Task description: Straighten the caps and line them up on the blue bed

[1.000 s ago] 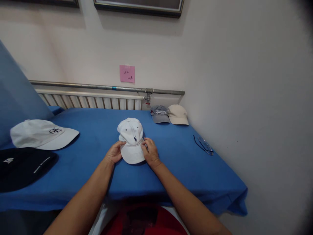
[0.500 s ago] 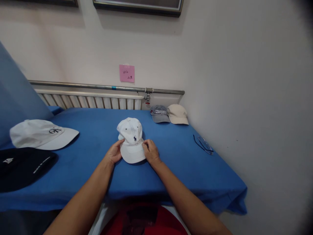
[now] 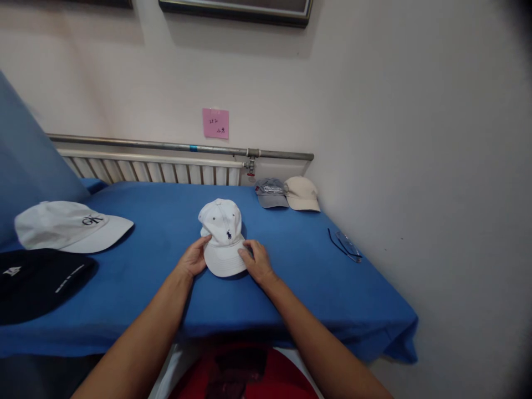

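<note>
Gripping one white cloth cap with a rounded crown (image 3: pixel 221 235), the left hand (image 3: pixel 195 257) clamps one side, the right hand (image 3: pixel 256 261) the brim's other side. It sits mid-table, brim facing the near edge; smooth blue cloth (image 3: pixel 158 221) stretches between it and four others: a lettered white cap (image 3: pixel 62 226) and black cap (image 3: pixel 37 291) leftward, a grey cap (image 3: pixel 271 195) and beige cap (image 3: pixel 302 195) at the far right. One pair of thin-framed glasses (image 3: pixel 347 248) lies by the right edge.

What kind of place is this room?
An indoor room, maybe a workroom: I see a radiator by the wall, a pink note above it, and caps on a blue-covered table.
</note>
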{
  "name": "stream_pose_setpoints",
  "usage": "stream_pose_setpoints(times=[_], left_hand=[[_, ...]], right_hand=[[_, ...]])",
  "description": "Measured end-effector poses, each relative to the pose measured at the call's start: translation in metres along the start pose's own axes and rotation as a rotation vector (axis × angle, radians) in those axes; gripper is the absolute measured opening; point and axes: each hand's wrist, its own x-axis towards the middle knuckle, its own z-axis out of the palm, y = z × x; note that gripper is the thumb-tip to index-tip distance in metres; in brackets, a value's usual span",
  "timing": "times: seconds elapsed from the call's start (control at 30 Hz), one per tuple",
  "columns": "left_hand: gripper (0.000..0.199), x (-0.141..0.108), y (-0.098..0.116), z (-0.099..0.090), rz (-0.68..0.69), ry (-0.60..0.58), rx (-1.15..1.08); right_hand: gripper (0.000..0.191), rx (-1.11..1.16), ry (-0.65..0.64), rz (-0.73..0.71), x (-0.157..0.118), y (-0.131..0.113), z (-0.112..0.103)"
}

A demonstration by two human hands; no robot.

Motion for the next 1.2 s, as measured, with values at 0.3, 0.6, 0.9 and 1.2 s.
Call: stream_pose_setpoints(times=[0.3,0.6,0.9,1.2], left_hand=[[0.033,-0.001,-0.001,0.001,0.001,-0.005,0.008],[0.029,0.000,0.000,0.001,0.020,0.019,0.009],[0.034,0.000,0.000,0.001,0.036,0.034,0.017],[0.037,0.001,0.000,-0.002,0.025,0.024,0.029]], right_hand=[[0.029,0.016,-0.077,0.021,-0.013,-0.008,-0.012],[0.022,0.005,-0.044,0.036,-0.014,-0.009,-0.012],[0.015,0.007,-0.007,0.058,-0.013,-0.012,-0.011],[0.014,0.035,0.001,0.129,-0.010,-0.012,-0.010]])
